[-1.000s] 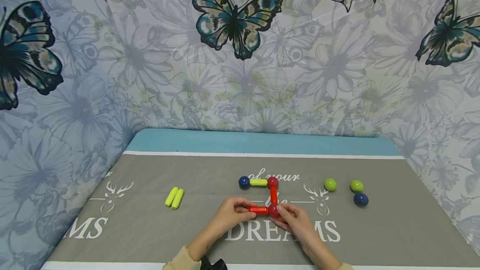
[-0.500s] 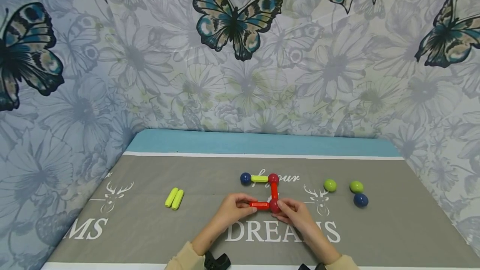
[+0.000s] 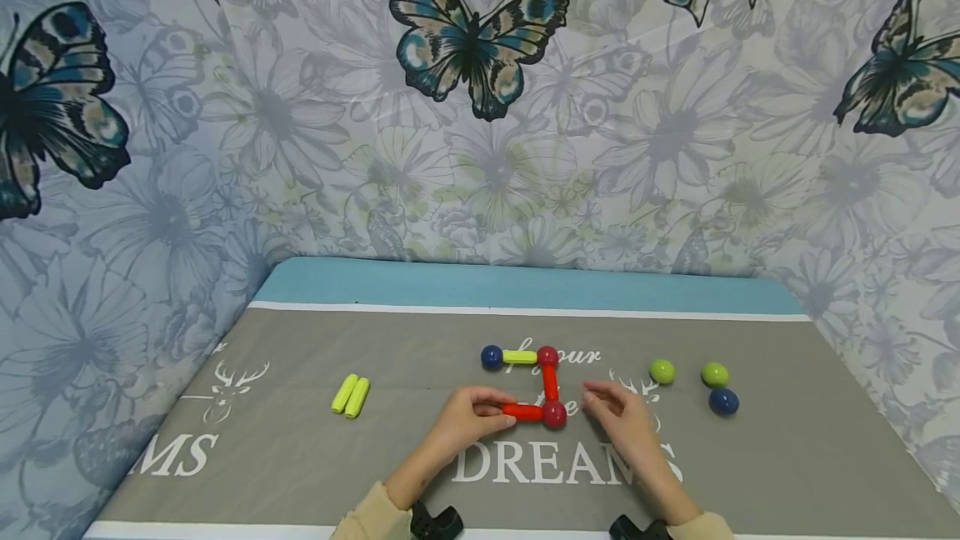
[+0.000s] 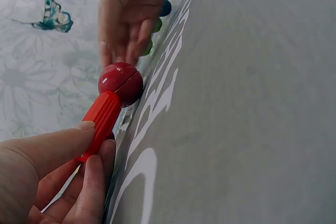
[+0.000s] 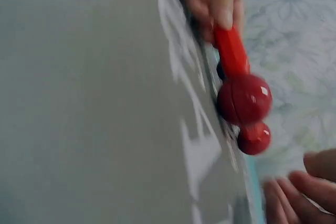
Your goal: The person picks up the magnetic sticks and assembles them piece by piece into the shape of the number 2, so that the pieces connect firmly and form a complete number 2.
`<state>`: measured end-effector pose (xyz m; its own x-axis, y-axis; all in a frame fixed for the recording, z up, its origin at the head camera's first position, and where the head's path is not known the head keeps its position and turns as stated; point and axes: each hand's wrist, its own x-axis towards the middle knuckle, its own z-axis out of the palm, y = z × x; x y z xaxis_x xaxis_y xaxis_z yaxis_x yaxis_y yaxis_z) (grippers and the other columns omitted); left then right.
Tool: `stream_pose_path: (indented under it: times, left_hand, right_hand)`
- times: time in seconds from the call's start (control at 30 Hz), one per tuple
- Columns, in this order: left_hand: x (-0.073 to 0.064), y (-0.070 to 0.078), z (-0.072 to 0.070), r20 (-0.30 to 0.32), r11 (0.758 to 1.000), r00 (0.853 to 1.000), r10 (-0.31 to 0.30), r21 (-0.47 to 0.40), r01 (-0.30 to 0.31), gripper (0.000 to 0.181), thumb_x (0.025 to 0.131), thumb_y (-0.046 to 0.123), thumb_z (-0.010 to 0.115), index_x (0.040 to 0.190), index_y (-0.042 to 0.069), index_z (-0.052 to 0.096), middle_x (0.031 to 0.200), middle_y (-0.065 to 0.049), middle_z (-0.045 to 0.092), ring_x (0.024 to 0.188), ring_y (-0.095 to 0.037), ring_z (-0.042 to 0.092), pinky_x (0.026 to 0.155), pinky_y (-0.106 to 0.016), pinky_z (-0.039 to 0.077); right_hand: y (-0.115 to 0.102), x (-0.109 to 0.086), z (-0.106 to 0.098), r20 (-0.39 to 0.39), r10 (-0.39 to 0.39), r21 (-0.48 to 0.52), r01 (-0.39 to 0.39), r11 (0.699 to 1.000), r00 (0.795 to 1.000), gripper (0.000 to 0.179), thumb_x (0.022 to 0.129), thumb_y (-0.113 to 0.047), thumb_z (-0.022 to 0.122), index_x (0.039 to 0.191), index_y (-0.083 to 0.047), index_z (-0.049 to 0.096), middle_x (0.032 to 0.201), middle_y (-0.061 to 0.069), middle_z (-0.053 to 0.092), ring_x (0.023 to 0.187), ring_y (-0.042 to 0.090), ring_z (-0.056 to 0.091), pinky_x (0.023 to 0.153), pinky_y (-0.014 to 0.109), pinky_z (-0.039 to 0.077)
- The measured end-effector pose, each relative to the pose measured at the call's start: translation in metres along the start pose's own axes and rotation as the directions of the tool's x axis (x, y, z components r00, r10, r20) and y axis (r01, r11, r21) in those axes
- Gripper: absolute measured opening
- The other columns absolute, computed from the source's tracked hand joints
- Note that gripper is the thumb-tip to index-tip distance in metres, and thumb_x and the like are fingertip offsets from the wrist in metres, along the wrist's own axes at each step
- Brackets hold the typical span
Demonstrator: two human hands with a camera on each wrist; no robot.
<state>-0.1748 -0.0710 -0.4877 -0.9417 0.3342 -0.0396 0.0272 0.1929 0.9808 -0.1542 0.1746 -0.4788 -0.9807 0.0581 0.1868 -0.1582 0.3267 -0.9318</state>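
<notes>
My left hand (image 3: 468,423) pinches the free end of a red rod (image 3: 522,412) between thumb and fingers. That rod joins a dark red ball (image 3: 554,414), from which a second red rod (image 3: 551,382) runs back to another dark red ball (image 3: 547,356). A yellow-green rod (image 3: 519,357) continues from there to a dark blue ball (image 3: 492,357). Just right of the near red ball is my right hand (image 3: 622,419), apart from it, fingers loosely bent around nothing. In the right wrist view the right hand's fingers (image 5: 299,198) show at the lower right corner.
Two loose yellow-green rods (image 3: 350,396) lie side by side at the left. At the right are a green ball (image 3: 662,371), a second green ball (image 3: 715,373) and a blue ball (image 3: 723,402). A grey printed cloth (image 3: 262,473) covers the table, with a butterfly-patterned curtain (image 3: 480,182) behind.
The right hand has let go of the near red ball and moved off to the right. The joined rods and balls shifted slightly away from me, still in the left hand.
</notes>
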Motion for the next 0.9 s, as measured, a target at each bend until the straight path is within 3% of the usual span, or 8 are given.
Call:
stream_pose_path:
  times: [0.03, 0.1, 0.17, 0.2, 0.27, 0.37, 0.5, 0.9]
  left_hand:
    - [0.000, 0.000, 0.000, 0.001, 1.000, 1.000, -0.002, -0.003, 0.002, 0.022, 0.077, 0.003, 0.075, 0.098, -0.001, 0.071, 0.093, -0.006, 0.067, 0.074, -0.014, 0.061, 0.067, -0.023, 0.052]
    - [0.000, 0.000, 0.000, 0.000, 1.000, 1.000, -0.005, -0.007, 0.005, 0.022, 0.077, 0.003, 0.075, 0.099, -0.001, 0.071, 0.093, -0.006, 0.067, 0.075, -0.014, 0.061, 0.067, -0.023, 0.052]
    - [0.000, 0.000, -0.001, 0.002, 1.000, 1.000, -0.004, -0.009, 0.004, 0.023, 0.077, 0.003, 0.075, 0.099, -0.001, 0.071, 0.093, -0.006, 0.067, 0.075, -0.014, 0.061, 0.067, -0.023, 0.052]
    - [0.000, 0.000, -0.001, 0.004, 1.000, 1.000, -0.001, -0.013, 0.001, 0.023, 0.077, 0.003, 0.075, 0.099, -0.001, 0.071, 0.093, -0.007, 0.067, 0.075, -0.014, 0.061, 0.068, -0.023, 0.052]
    - [0.000, 0.000, -0.001, 0.006, 1.000, 1.000, -0.002, -0.019, 0.002, 0.023, 0.077, 0.002, 0.075, 0.099, -0.002, 0.071, 0.093, -0.007, 0.067, 0.075, -0.015, 0.061, 0.068, -0.023, 0.052]
    - [-0.001, -0.001, -0.001, 0.012, 1.000, 1.000, 0.000, -0.027, 0.000, 0.023, 0.077, 0.002, 0.075, 0.099, -0.002, 0.070, 0.094, -0.007, 0.067, 0.076, -0.015, 0.062, 0.068, -0.024, 0.052]
    - [0.000, -0.002, 0.000, 0.014, 1.000, 1.000, 0.004, -0.025, -0.003, 0.023, 0.077, 0.002, 0.076, 0.099, -0.002, 0.071, 0.095, -0.008, 0.067, 0.076, -0.016, 0.062, 0.069, -0.024, 0.052]
    - [0.000, -0.003, -0.002, -0.015, 0.987, 0.997, 0.082, 0.140, -0.079, 0.020, 0.076, 0.003, 0.076, 0.096, 0.002, 0.072, 0.089, -0.003, 0.067, 0.073, -0.012, 0.062, 0.067, -0.022, 0.051]
  right_hand:
    - [0.001, 0.002, -0.005, -0.056, -0.094, -0.096, 0.089, 0.991, 0.994, 0.021, 0.085, 0.002, 0.066, 0.105, 0.008, 0.064, 0.092, 0.012, 0.065, 0.081, 0.021, 0.063, 0.069, 0.024, 0.051]
    - [0.001, 0.008, -0.016, -0.166, -0.261, -0.273, 0.210, 0.939, 0.951, 0.022, 0.082, 0.006, 0.067, 0.104, 0.004, 0.066, 0.097, 0.015, 0.064, 0.084, 0.027, 0.059, 0.070, 0.029, 0.047]
    - [0.004, 0.015, -0.026, -0.236, -0.355, -0.362, 0.258, 0.896, 0.904, 0.027, 0.080, 0.008, 0.068, 0.106, 0.006, 0.064, 0.104, 0.021, 0.059, 0.086, 0.034, 0.054, 0.070, 0.038, 0.043]
    - [0.006, 0.019, -0.031, -0.258, -0.358, -0.373, 0.249, 0.894, 0.898, 0.029, 0.079, 0.009, 0.068, 0.108, 0.007, 0.063, 0.108, 0.024, 0.057, 0.091, 0.038, 0.053, 0.072, 0.043, 0.042]
    - [0.010, 0.024, -0.040, -0.276, -0.330, -0.374, 0.215, 0.902, 0.903, 0.035, 0.080, 0.008, 0.067, 0.114, 0.009, 0.059, 0.118, 0.030, 0.050, 0.100, 0.045, 0.048, 0.078, 0.052, 0.039]
    - [0.018, 0.030, -0.049, -0.258, -0.232, -0.385, 0.120, 0.915, 0.938, 0.042, 0.082, 0.005, 0.066, 0.121, 0.010, 0.052, 0.129, 0.033, 0.040, 0.116, 0.051, 0.037, 0.089, 0.063, 0.032]
    - [0.029, 0.033, -0.056, -0.226, -0.116, -0.406, 0.015, 0.914, 0.967, 0.045, 0.084, 0.002, 0.064, 0.125, 0.011, 0.048, 0.128, 0.034, 0.039, 0.117, 0.051, 0.036, 0.094, 0.062, 0.029]
    - [0.038, 0.033, -0.057, -0.275, -0.057, -0.429, -0.070, 0.901, 0.960, 0.039, 0.085, 0.002, 0.061, 0.123, 0.009, 0.052, 0.120, 0.034, 0.049, 0.110, 0.049, 0.044, 0.090, 0.059, 0.034]
